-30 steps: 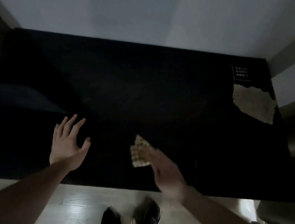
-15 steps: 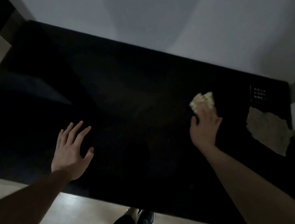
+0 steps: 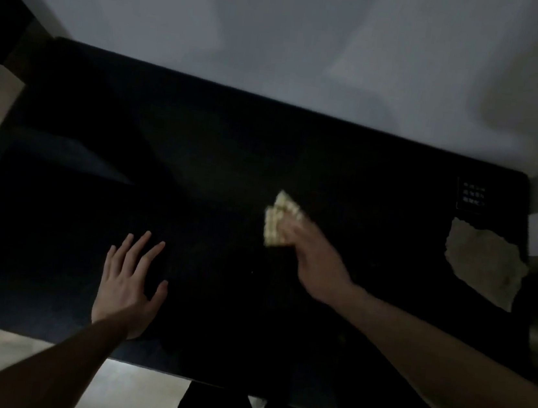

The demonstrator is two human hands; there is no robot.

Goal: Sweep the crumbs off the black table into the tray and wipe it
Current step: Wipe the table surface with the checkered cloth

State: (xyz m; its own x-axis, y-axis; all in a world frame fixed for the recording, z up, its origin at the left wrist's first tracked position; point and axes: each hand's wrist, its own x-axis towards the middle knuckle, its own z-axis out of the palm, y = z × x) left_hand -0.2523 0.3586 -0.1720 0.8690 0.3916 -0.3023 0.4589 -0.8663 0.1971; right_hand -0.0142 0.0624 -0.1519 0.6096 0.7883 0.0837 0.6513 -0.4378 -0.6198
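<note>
Left hand point(image 3: 129, 292) lies flat on the black worktop point(image 3: 52, 245), palm down, fingers straight and spread, thumb angled out to the right, its wrist near the worktop's near edge and the forearm running back toward the lower left. Right hand point(image 3: 316, 260) reaches farther in, blurred, its forearm stretching from the lower right corner across the near edge; its fingers press on a pale waffle-textured cloth point(image 3: 281, 219) that sticks out beyond the fingertips to the upper left, and whether the fingers curl round the cloth or lie straight on it cannot be told through the blur. Between the two hands the dark surface is bare, and the same holds for the wide stretch to the left and toward the far edge, which meets a pale grey wall point(image 3: 281, 36). Well to the right of the cloth, near the worktop's right edge, lies a ragged-edged, pale brownish patch point(image 3: 484, 264), too dim to identify. Just beyond it, in the far right corner, sits a small label with white print point(image 3: 472, 196).
</note>
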